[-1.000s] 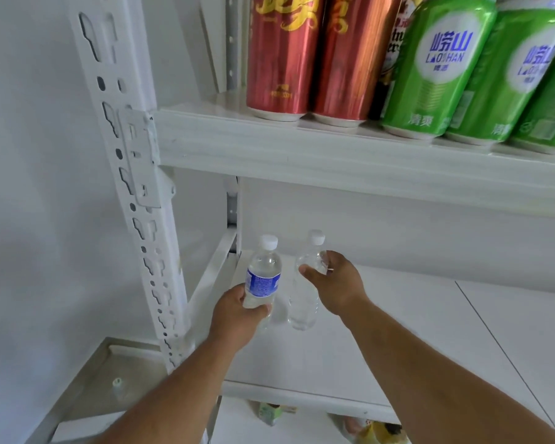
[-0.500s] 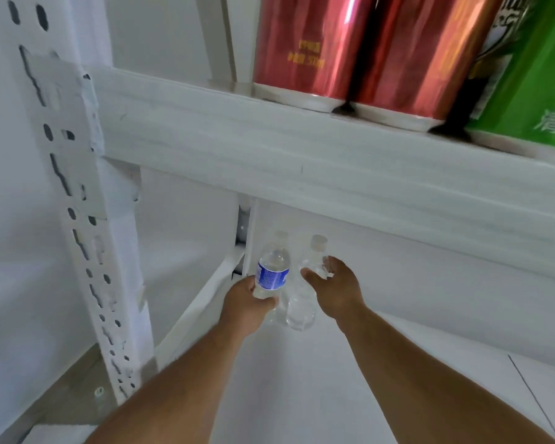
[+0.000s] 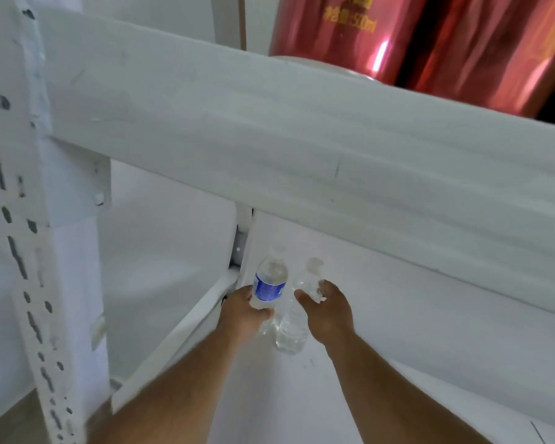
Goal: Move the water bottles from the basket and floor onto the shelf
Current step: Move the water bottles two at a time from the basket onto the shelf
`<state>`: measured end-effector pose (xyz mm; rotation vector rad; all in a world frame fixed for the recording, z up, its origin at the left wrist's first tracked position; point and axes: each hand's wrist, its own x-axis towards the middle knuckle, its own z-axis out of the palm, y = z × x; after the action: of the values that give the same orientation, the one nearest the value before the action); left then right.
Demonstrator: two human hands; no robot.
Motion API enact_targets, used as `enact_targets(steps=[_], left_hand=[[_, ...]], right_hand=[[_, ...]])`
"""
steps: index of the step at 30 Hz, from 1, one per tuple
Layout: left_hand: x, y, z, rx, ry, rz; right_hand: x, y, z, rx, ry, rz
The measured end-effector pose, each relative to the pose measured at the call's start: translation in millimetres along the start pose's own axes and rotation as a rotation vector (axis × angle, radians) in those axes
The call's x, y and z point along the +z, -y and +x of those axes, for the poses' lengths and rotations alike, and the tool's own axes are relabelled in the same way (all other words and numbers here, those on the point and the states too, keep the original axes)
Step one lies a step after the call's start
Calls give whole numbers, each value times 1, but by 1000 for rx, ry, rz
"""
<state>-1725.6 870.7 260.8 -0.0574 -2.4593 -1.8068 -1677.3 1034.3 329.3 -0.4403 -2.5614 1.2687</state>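
Two small clear water bottles stand close together deep in the back left corner of the white lower shelf [image 3: 398, 395]. My left hand [image 3: 244, 312] grips the blue-labelled bottle [image 3: 269, 285] round its lower body. My right hand [image 3: 327, 312] holds the plain unlabelled bottle [image 3: 290, 334] near its shoulder, thumb on the near side and fingers on the far side. That bottle's base rests on the shelf board; the labelled bottle's base is hidden behind my hand. Both white caps are blurred against the white back wall.
The thick white front beam of the upper shelf [image 3: 302, 133] crosses the view just above my arms. Red cans [image 3: 414, 40] stand on it at the top right. A perforated white upright [image 3: 20, 251] rises at the left, with a side rail [image 3: 180, 334] running to the corner.
Both hands have carried the bottles further back into the shelf corner. My head has come closer and lower, so the upper shelf beam fills more of the view.
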Motion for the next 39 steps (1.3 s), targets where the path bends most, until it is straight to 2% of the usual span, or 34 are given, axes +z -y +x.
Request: enact_targets(steps=[11,22,29,32,34,36,39], left_hand=[[2,8,9,-23,65,33],[4,8,6,-65,118,165],[-8,-6,-28,-143,155,242],[-17,-20,-57,-137,209,280],[-26,-29,-79,-89,255,385],[-38,-40,-103,-36,302,594],[-58,-57,-138,48,370,815]], right_hand=[[0,-6,4,3,0,-16],[-8,-13,6,-30,58,9],[-13,-15,-8,38,121,-9],[-17,-17,-30,78,127,-115],[-18,-16,-53,89,145,-166],[-22,-9,-79,65,177,-223],[-30,3,-125,-14,229,-405]])
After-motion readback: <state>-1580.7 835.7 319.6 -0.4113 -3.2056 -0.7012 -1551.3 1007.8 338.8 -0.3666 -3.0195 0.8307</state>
